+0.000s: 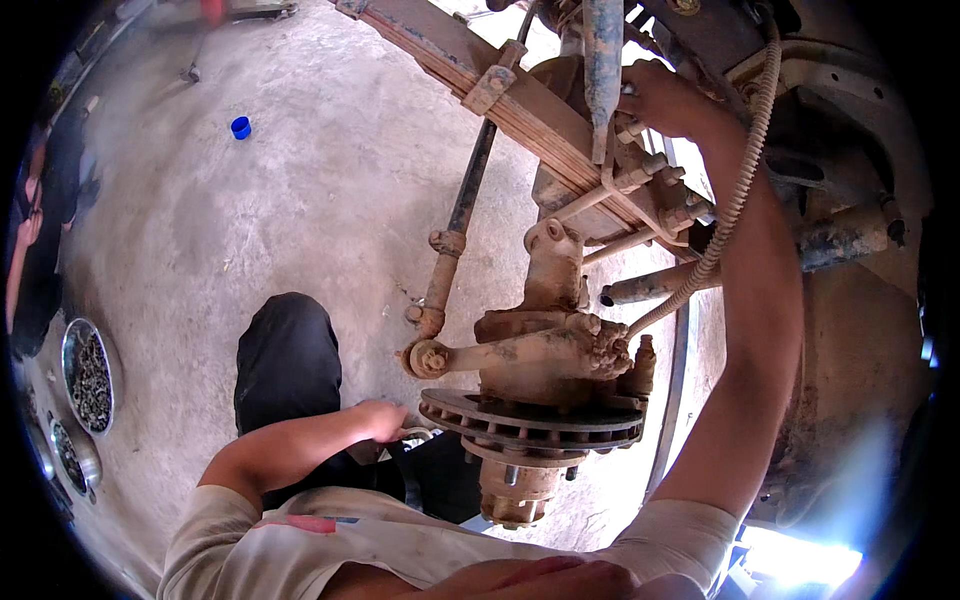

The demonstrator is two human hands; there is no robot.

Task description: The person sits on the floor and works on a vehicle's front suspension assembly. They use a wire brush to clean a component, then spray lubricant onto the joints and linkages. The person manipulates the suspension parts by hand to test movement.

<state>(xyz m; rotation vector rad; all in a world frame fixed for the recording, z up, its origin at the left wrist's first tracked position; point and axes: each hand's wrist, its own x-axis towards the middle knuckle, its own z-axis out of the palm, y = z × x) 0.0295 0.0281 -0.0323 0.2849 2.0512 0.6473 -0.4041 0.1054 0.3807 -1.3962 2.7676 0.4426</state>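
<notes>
My right arm reaches up along the right side. My right hand [662,100] is at the top, beside the tapered shock absorber [602,70] and above the U-bolt nuts [655,165] on the rusty leaf spring [540,125]. Its fingers curl inward over something small that I cannot make out. Down at my lap, my left hand [380,421] is closed, close to a curved piece of shiny metal [417,434]; what it grips is hidden. Just right of it is the dusty brake disc [530,425], with the wheel hub [518,490] below and the steering knuckle [545,360] above.
A tie rod [462,200] runs down to the knuckle's arm. A ribbed hose [735,220] passes across my right forearm. On the concrete floor [200,220] lie a blue cap [240,128] and metal bowls [112,385] of small parts. At far left, another person's arm [25,240] shows.
</notes>
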